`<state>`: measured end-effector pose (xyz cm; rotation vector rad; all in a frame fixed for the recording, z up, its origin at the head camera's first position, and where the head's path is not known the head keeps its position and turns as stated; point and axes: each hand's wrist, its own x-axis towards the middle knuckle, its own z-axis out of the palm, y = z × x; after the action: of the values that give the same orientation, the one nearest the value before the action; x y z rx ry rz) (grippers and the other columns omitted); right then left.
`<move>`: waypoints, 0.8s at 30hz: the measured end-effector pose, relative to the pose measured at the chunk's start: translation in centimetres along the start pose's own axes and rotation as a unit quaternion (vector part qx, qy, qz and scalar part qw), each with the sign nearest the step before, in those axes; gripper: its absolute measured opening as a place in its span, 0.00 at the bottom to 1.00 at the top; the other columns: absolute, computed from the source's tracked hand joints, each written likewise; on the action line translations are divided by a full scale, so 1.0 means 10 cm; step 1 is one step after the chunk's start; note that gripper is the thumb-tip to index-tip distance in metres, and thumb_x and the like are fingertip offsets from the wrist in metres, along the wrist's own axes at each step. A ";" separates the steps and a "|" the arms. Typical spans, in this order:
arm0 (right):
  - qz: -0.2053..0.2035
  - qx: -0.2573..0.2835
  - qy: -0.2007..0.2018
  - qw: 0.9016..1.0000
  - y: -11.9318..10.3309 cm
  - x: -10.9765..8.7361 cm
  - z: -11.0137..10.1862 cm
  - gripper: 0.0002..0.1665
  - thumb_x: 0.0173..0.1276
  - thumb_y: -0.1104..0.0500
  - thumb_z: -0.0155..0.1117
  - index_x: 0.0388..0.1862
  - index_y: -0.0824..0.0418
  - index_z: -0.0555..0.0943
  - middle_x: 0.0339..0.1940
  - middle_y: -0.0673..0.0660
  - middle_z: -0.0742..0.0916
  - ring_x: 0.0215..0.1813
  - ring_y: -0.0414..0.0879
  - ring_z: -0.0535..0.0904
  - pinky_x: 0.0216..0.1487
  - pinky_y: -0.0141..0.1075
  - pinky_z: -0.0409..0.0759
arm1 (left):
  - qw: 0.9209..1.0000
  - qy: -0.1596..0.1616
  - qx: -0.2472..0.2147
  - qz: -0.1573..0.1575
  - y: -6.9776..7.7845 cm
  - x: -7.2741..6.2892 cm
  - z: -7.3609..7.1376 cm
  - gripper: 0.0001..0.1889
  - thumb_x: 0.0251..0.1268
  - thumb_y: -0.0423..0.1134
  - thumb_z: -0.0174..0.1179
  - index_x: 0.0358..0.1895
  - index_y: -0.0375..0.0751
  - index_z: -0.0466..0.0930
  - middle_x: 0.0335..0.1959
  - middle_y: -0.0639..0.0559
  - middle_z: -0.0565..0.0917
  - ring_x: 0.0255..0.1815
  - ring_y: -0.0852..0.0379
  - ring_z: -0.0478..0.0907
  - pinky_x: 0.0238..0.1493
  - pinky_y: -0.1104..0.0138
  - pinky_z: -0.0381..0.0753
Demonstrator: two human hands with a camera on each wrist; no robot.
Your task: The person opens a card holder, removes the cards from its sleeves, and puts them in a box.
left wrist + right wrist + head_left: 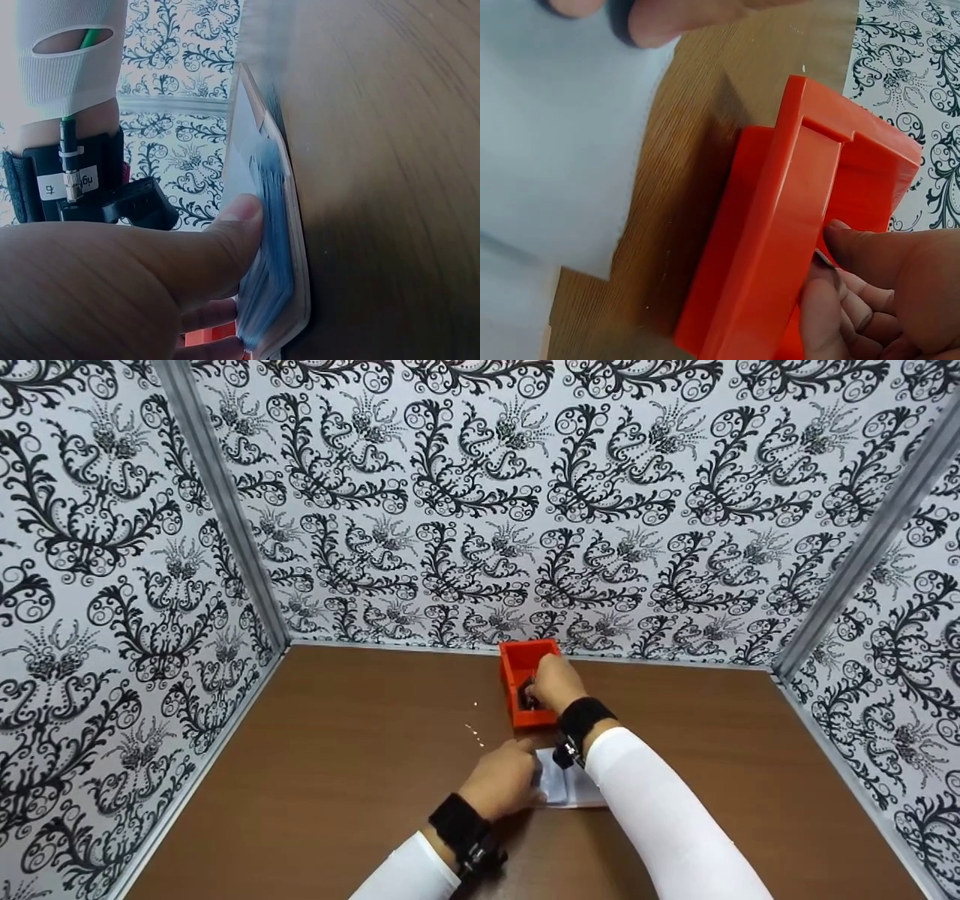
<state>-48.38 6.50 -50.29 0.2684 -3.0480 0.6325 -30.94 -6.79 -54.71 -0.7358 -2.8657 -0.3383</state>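
Observation:
A small open notebook (553, 784) with pale pages lies on the brown table. My left hand (504, 778) holds it at its left side; in the left wrist view the thumb (244, 210) presses on the bluish stack of pages (274, 247), with fingers at the edge. Beyond the notebook stands an orange-red plastic bin (536, 720). My right hand (559, 682) reaches inside it, fingers curled and pinching a small, thin, dark-edged piece (824, 259), mostly hidden by the fingers. Something dark (526, 695) shows in the bin beside these fingers.
Small white bits (474, 730) lie on the table (360, 750) left of the bin. Patterned walls (450, 547) enclose the table at the back and both sides, with grey strips (225, 502) at the corners. The bin stands near the back wall.

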 end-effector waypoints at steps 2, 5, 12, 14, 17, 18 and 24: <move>-0.008 -0.007 0.005 1.000 0.00 -0.01 -0.01 0.21 0.68 0.61 0.81 0.22 0.57 0.76 0.28 0.56 0.84 0.33 0.52 0.79 0.48 0.51 0.88 | 1.000 -0.002 -0.003 -0.002 0.00 0.00 0.00 0.18 0.53 0.55 0.88 0.27 0.53 0.87 0.55 0.59 0.89 0.53 0.51 0.86 0.44 0.58 0.89; -0.016 -0.015 0.015 1.000 -0.01 -0.04 -0.03 0.14 0.67 0.64 0.75 0.25 0.59 0.79 0.32 0.59 0.88 0.35 0.54 0.81 0.50 0.54 0.89 | 1.000 -0.004 -0.002 -0.004 0.00 0.01 -0.01 0.17 0.54 0.55 0.87 0.27 0.53 0.88 0.56 0.58 0.89 0.54 0.51 0.86 0.46 0.58 0.89; -0.024 -0.015 0.039 0.999 0.02 -0.13 -0.07 0.06 0.69 0.62 0.69 0.32 0.63 0.84 0.38 0.63 0.92 0.37 0.58 0.85 0.48 0.56 0.90 | 1.000 -0.008 0.002 -0.006 -0.01 0.04 -0.02 0.16 0.56 0.55 0.87 0.33 0.51 0.92 0.56 0.56 0.89 0.56 0.49 0.87 0.48 0.56 0.90; -0.027 -0.003 0.050 0.998 0.04 -0.15 -0.09 0.08 0.70 0.61 0.67 0.29 0.60 0.83 0.34 0.61 0.90 0.35 0.57 0.84 0.44 0.54 0.88 | 1.000 -0.010 -0.001 -0.004 -0.02 0.04 -0.02 0.15 0.56 0.54 0.87 0.33 0.51 0.92 0.56 0.56 0.89 0.56 0.50 0.86 0.48 0.57 0.90; -0.041 0.019 0.069 0.997 0.08 -0.20 -0.15 0.12 0.70 0.61 0.66 0.24 0.57 0.80 0.29 0.57 0.87 0.31 0.54 0.81 0.37 0.49 0.83 | 1.000 -0.011 -0.005 -0.002 -0.02 0.03 -0.02 0.14 0.56 0.53 0.87 0.33 0.51 0.92 0.54 0.55 0.89 0.55 0.50 0.86 0.47 0.57 0.90; -0.048 0.027 0.075 0.996 0.09 -0.22 -0.17 0.13 0.70 0.62 0.66 0.23 0.57 0.80 0.28 0.56 0.86 0.30 0.53 0.81 0.36 0.47 0.82 | 1.000 -0.011 -0.004 -0.002 -0.02 0.03 -0.02 0.14 0.56 0.54 0.86 0.33 0.52 0.93 0.53 0.55 0.89 0.54 0.50 0.86 0.46 0.57 0.89; -0.074 0.054 0.084 0.992 0.18 -0.35 -0.27 0.10 0.69 0.63 0.67 0.26 0.58 0.84 0.29 0.56 0.88 0.31 0.50 0.81 0.36 0.44 0.81 | 1.000 -0.011 0.001 0.001 -0.02 0.02 0.00 0.15 0.55 0.55 0.86 0.33 0.52 0.93 0.47 0.54 0.85 0.51 0.50 0.85 0.43 0.57 0.88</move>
<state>-45.24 9.77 -48.66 0.4158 -2.8068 0.7672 -31.20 -6.86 -54.71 -0.7461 -2.8860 -0.3291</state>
